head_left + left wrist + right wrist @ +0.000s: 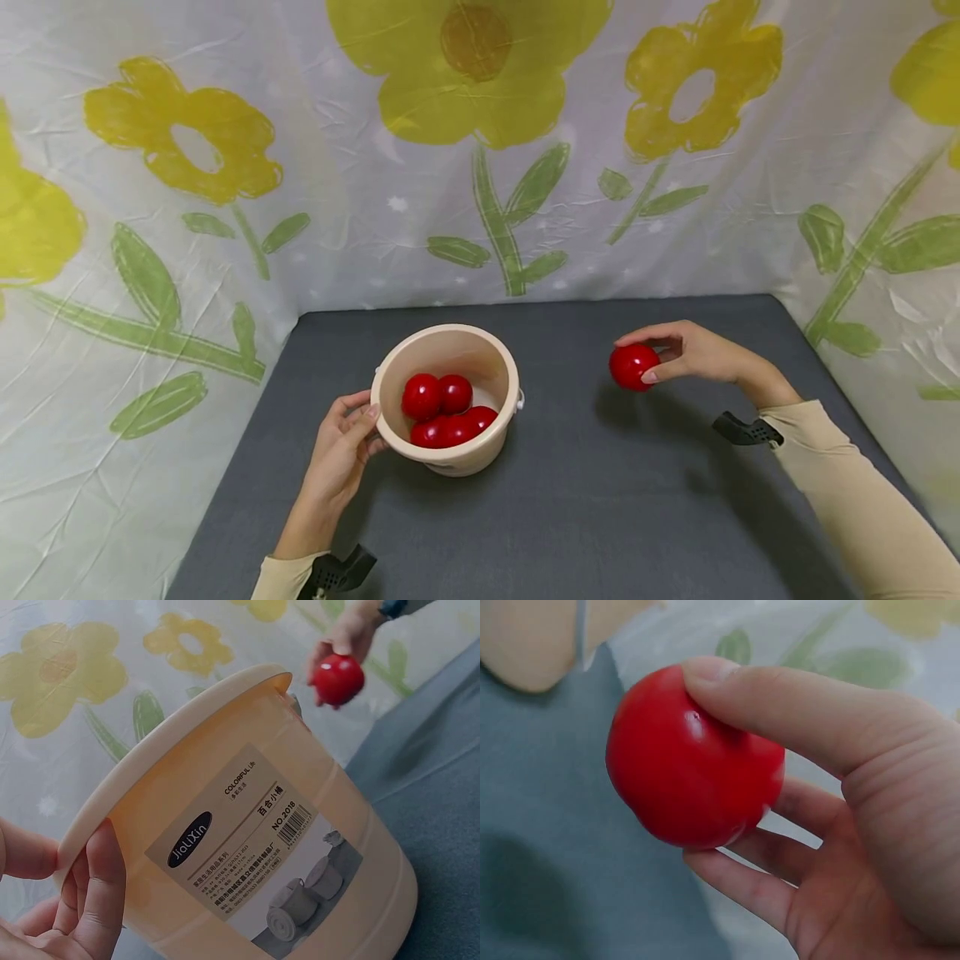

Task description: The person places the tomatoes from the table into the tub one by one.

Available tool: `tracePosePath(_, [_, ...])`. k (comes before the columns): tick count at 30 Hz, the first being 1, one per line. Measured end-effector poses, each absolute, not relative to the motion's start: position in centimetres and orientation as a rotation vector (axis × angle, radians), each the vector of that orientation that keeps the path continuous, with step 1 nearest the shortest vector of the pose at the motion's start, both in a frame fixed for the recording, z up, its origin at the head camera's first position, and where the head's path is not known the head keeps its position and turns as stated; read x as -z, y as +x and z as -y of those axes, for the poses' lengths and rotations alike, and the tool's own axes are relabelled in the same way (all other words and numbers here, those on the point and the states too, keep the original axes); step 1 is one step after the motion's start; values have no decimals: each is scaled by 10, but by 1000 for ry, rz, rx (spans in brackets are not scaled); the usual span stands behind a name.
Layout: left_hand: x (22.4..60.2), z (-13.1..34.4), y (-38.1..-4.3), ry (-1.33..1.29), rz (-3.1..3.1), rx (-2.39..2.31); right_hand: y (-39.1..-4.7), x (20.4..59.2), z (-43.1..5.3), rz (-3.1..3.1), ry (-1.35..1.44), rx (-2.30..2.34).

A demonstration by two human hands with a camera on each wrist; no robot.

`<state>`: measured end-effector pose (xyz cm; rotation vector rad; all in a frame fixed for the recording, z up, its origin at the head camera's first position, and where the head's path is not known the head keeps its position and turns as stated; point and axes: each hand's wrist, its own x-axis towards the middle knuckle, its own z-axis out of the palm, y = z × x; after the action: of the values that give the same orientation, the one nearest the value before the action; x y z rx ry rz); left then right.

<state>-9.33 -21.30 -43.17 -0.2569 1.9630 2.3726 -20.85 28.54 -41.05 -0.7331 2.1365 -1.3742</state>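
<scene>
A cream plastic bucket (506,433) is left of the table's middle, a printed label (259,855) on its side. Inside lie several glossy red round fruits (422,396), tomato-like in look. My left hand (341,454) pinches the bucket's rim on its left side, thumb against the outside in the head view. Off to the right, my right hand (697,358) holds one more red round fruit (682,765) above the table. Its thumb lies over the top, while the fingers support it from the far side and below. A gap separates this fruit from the bucket.
A dark grey cloth (570,517) covers the table. White curtains (360,208) printed with yellow flowers hang behind and along both sides. The bucket's handle joint (521,400) sticks out at its right. Black wrist devices (746,429) sit at both cuffs.
</scene>
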Motion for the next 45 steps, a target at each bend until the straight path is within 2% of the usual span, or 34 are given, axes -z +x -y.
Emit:
tracePosePath(7, [433,213,-93,-262,-1964,-2379,-230,375,-253,-2081,-819,1329])
tracePosePath(21, [432,213,-93,-250,-1959,-2391,-273,337,-163,-1920,-1041,1195])
tracePosePath(34, [433,215,-94,-262,-1965,-2383,-294,332,-84,-1772,-1112,1028])
tracePosePath(45, [433,215,-94,-258,-1986,-2373,-299,341,-43,-1713,-1169,892])
